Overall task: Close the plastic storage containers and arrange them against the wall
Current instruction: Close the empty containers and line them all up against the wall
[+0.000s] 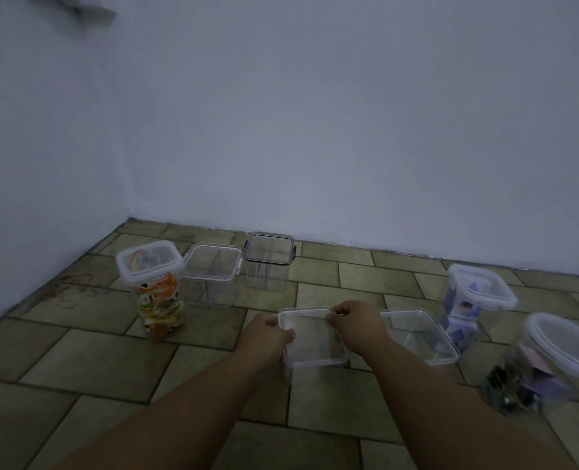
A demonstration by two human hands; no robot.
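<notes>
A clear square container with its lid on [311,340] stands on the tiled floor in front of me. My left hand [267,337] grips its left edge and my right hand [355,322] presses on its far right corner. Beside it to the right stands another clear lidded container [420,337]. Near the wall stand a clear container [213,273] and a dark-rimmed one [269,259]. At the left is a tall container of colourful pieces [157,290].
On the right stand a lidded container with purple contents [474,300] and a round-lidded jar of dark items [545,364]. The white wall [315,130] meets the floor behind them, with a corner at the left.
</notes>
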